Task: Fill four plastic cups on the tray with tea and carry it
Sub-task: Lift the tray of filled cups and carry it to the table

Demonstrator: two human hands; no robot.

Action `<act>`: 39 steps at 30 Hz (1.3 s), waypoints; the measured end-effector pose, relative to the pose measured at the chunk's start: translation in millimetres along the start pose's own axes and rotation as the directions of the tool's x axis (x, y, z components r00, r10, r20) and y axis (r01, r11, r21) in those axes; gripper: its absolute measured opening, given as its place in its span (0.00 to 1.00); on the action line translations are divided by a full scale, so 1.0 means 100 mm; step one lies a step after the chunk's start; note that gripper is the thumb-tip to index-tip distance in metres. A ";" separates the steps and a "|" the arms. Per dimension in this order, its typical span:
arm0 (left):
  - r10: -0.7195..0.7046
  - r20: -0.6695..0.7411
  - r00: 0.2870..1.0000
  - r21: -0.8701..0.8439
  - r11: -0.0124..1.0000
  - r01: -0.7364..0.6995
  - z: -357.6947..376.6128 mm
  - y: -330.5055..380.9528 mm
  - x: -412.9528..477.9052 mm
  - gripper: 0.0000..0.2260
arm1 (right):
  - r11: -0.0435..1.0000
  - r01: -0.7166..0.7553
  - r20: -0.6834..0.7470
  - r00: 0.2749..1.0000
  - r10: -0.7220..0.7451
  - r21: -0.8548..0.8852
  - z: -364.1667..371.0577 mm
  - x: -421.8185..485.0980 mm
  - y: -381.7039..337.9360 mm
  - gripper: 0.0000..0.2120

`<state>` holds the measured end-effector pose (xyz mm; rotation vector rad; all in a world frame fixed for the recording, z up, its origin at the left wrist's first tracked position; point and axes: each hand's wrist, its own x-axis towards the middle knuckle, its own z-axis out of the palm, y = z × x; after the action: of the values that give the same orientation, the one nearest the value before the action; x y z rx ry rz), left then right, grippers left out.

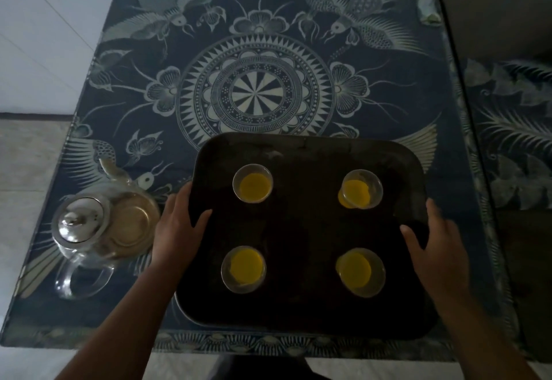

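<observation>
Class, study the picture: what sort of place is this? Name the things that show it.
Probably a home sitting area: a glass teapot stands on a table with a patterned blue cover, beside a dark tray of four tea-filled cups.

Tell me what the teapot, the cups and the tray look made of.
Teapot: clear glass, see-through body; lid shiny metal, mirror glints. Cups: thin clear plastic, likely; yellow tea shows through walls. Tray: dark, matte, maybe plastic or metal; too dim to tell.
</observation>
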<state>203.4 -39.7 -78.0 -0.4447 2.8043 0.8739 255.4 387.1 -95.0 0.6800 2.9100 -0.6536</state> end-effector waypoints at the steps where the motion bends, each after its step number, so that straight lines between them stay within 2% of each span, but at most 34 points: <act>1: 0.008 -0.017 1.000 0.003 1.000 -0.008 0.02 -0.02 0.00 0.29 | 1.000 0.009 -0.016 1.000 -0.009 0.002 0.02 0.00 0.02 0.34; 8: 0.048 -0.106 0.993 0.011 0.999 -0.048 0.13 -0.15 0.02 0.25 | 0.999 0.047 -0.118 0.992 -0.046 0.002 0.12 0.02 0.05 0.31; 16: 0.056 -0.117 0.992 0.011 0.998 -0.056 0.16 -0.18 0.04 0.25 | 0.996 0.087 -0.183 0.980 -0.082 0.022 0.14 0.05 0.07 0.29; 27: 0.091 -0.143 0.986 0.002 0.996 -0.091 0.10 -0.08 0.04 0.25 | 0.993 0.113 -0.176 0.979 -0.105 0.039 0.01 0.12 0.05 0.28; 34: 0.117 -0.160 0.980 -0.002 0.993 -0.119 -0.18 0.14 0.09 0.25 | 0.992 0.113 -0.153 0.983 -0.104 0.049 -0.37 0.17 -0.13 0.29; 39: 0.115 -0.176 0.978 -0.022 0.992 -0.121 -0.45 0.28 0.08 0.25 | 0.998 0.062 -0.107 0.993 -0.058 0.034 -0.72 0.17 -0.39 0.29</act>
<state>183.1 -45.4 -28.9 -0.3800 3.0067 0.9496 224.4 393.1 -17.3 0.6530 3.0336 -0.7005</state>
